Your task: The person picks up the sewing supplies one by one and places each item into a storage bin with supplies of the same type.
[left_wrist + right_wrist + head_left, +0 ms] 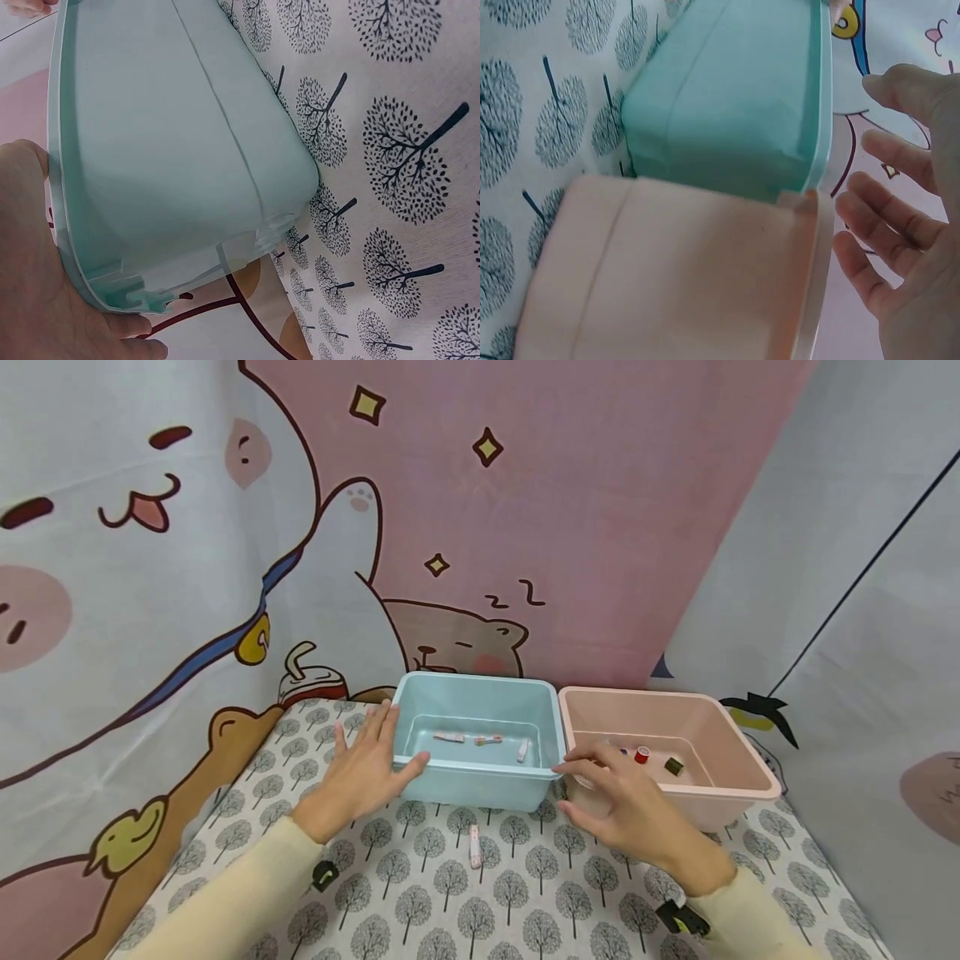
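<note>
My left hand [363, 781] lies against the left end of the light blue plastic bin [476, 785], thumb over its front rim and fingers spread along the side. In the left wrist view, that palm [34, 285] is right at the rim corner. Over the spot where the two bins meet, my right hand [626, 802] hovers with loosely bent fingers and nothing in them. The right wrist view has its fingers [889, 217] spread just above the rim of the pink bin [682, 277]. Inside the blue bin lie small whitish-pink pieces, including a slim stick [449, 737].
The pink bin holds a small red-and-white piece [642, 755] and a dark green block [673, 766]; a blue piece is partly hidden behind my right hand. A slim pinkish-white stick [475, 847] lies on the tree-print cloth [412, 906] before the blue bin. A cartoon curtain [585, 527] hangs behind.
</note>
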`<state>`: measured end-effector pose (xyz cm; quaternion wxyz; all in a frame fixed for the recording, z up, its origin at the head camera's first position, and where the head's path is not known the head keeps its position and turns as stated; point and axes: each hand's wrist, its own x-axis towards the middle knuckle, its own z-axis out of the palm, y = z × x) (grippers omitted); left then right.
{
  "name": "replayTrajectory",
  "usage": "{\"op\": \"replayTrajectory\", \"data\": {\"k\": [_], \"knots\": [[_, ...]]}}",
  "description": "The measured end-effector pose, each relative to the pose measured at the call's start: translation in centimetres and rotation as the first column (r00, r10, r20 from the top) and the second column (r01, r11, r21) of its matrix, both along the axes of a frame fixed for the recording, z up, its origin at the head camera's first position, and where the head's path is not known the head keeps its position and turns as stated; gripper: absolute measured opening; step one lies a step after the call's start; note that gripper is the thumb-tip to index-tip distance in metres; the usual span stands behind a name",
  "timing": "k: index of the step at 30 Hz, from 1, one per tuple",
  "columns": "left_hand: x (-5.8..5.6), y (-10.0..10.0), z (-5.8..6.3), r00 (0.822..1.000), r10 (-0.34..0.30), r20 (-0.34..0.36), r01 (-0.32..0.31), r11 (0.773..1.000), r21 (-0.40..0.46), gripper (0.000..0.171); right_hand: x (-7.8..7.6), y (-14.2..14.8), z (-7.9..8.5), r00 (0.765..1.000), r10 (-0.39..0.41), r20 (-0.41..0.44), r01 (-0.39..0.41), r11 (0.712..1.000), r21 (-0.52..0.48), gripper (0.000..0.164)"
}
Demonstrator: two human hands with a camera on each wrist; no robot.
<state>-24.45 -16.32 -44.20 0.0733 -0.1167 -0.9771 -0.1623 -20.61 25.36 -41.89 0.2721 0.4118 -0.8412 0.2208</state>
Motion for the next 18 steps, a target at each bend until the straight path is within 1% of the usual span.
{"op": "replayTrajectory", "data": {"k": [6, 12, 18], "knots": [[-0.1, 0.0, 0.0, 1.000, 0.003, 0.012, -0.003, 1.000, 0.002, 0.113, 0.8, -1.0, -0.6, 0.999, 0.017, 0.040, -0.019, 0.999, 0.035, 0.049], [-0.2, -0.1, 0.1, 1.000, 0.003, 0.012, -0.003, 1.000, 0.004, 0.113, 1.6, -2.2, -1.4, 0.999, 0.019, 0.041, -0.023, 0.997, 0.077, 0.053], [-0.1, -0.2, -0.1, 1.000, 0.001, 0.011, -0.001, 1.000, -0.003, 0.115, 2.0, -3.3, -2.8, 0.996, 0.043, 0.072, -0.051, 0.993, 0.106, 0.050]]}}
